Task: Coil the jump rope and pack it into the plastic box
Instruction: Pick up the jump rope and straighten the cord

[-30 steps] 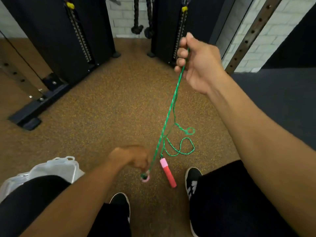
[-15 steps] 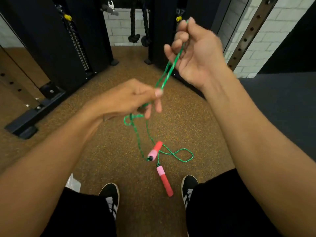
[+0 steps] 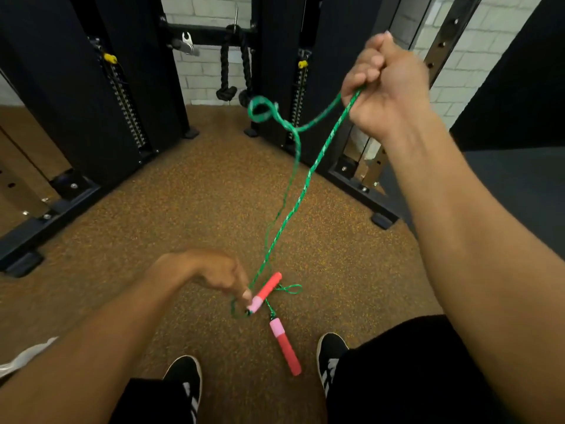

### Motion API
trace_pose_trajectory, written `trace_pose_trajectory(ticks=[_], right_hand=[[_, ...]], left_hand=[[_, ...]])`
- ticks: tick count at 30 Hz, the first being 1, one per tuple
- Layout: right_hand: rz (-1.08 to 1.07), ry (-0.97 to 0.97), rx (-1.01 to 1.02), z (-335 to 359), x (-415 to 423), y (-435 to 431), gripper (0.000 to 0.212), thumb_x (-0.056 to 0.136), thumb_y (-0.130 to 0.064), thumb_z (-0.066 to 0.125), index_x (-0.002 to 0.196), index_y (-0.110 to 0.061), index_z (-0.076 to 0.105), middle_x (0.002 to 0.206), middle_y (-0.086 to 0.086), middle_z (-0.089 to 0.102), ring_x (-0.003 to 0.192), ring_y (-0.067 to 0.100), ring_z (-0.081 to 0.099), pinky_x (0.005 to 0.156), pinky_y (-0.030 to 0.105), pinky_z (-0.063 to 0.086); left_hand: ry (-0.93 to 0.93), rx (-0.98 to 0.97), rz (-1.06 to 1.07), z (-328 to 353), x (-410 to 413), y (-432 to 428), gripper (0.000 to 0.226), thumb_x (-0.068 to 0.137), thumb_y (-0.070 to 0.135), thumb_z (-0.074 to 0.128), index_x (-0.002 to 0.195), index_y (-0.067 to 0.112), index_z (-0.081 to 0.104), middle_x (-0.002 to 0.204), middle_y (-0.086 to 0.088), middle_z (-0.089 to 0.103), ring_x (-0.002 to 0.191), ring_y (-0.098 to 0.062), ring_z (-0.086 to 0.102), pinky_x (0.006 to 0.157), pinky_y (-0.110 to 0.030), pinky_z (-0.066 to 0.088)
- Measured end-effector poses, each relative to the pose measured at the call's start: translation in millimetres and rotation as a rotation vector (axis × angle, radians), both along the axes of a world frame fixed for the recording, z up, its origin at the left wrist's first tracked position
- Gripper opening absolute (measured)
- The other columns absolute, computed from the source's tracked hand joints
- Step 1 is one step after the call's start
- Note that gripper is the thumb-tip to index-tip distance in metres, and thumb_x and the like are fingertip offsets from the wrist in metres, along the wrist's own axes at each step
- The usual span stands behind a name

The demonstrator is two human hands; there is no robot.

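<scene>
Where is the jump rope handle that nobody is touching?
In the head view, that handle lies on the brown floor, low and centre, between the two black shoes and nearer the right shoe.

Braided green rope (image 3: 293, 209), matt foam-like handles (image 3: 286, 347), speckled rough rubber floor (image 3: 183, 209).

Single head-worn wide-angle view, pitched forward and down from the wearer's eye level. Right hand (image 3: 386, 87) sits close to the lens, upper right; left hand (image 3: 214, 275) lower and farther, near the floor (image 3: 183, 215). Both shoes at the bottom edge. No second view.
</scene>
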State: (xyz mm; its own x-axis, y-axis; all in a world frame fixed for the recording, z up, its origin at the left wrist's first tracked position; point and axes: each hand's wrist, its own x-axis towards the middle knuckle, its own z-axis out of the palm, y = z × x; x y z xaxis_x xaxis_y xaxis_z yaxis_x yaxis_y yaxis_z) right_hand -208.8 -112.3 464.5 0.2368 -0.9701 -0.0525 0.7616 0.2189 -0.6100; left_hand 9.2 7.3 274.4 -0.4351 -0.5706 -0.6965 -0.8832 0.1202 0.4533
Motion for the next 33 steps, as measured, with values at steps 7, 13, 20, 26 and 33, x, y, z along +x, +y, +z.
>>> trace_pose_trajectory(ticks=[7, 13, 20, 26, 33], right_hand=[[0.203, 0.334, 0.001, -44.8, 48.7, 49.4, 0.032, 0.106, -0.029, 0.042, 0.078, -0.018, 0.053, 0.052, -0.007, 0.037, 0.040, 0.005, 0.031, 0.039, 0.019, 0.032], [0.221, 0.392, -0.017, -58.5, 47.4, 53.5, 0.026, 0.104, -0.030, 0.046, 0.085, -0.017, 0.058, 0.059, -0.006, 0.039, 0.047, 0.007, 0.034, 0.046, 0.021, 0.037], [0.135, 0.519, -0.049, -48.4, 36.6, 34.2, 0.030, 0.105, -0.031, 0.045, 0.079, -0.020, 0.056, 0.055, -0.009, 0.036, 0.043, 0.005, 0.028, 0.042, 0.020, 0.028], [0.158, 0.699, -0.234, -54.0, 41.6, 42.1, 0.028, 0.106, -0.029, 0.042, 0.086, -0.016, 0.057, 0.058, -0.006, 0.046, 0.049, 0.009, 0.043, 0.056, 0.028, 0.046], [0.153, 0.785, -0.189, -56.4, 51.1, 56.5, 0.027, 0.106, -0.027, 0.043, 0.094, -0.013, 0.063, 0.066, -0.002, 0.060, 0.060, 0.012, 0.061, 0.053, 0.024, 0.053]], left_hand=[[0.994, -0.243, 0.549, 68.3, -53.5, -12.5, 0.036, 0.086, 0.043, 0.067, 0.111, 0.016, 0.069, 0.112, -0.013, 0.075, 0.098, -0.020, 0.071, 0.091, -0.038, 0.052], [1.023, -0.328, 0.654, 67.1, -51.0, -20.0, 0.033, 0.103, 0.027, 0.044, 0.098, 0.008, 0.071, 0.080, -0.007, 0.076, 0.067, -0.016, 0.072, 0.073, -0.035, 0.055], [0.466, -0.255, 0.242, -14.2, -33.8, -4.6, 0.035, 0.100, 0.037, 0.049, 0.102, 0.012, 0.074, 0.091, -0.004, 0.076, 0.074, -0.003, 0.068, 0.073, -0.021, 0.053], [0.585, -0.332, 0.478, -6.8, -26.5, -7.8, 0.043, 0.091, 0.040, 0.064, 0.128, 0.017, 0.062, 0.119, -0.006, 0.070, 0.100, -0.010, 0.065, 0.090, -0.019, 0.049], [0.939, -0.647, 0.656, 81.4, -50.6, -9.7, 0.024, 0.097, 0.029, 0.057, 0.089, 0.014, 0.074, 0.071, -0.003, 0.071, 0.069, -0.013, 0.068, 0.076, -0.038, 0.055]])
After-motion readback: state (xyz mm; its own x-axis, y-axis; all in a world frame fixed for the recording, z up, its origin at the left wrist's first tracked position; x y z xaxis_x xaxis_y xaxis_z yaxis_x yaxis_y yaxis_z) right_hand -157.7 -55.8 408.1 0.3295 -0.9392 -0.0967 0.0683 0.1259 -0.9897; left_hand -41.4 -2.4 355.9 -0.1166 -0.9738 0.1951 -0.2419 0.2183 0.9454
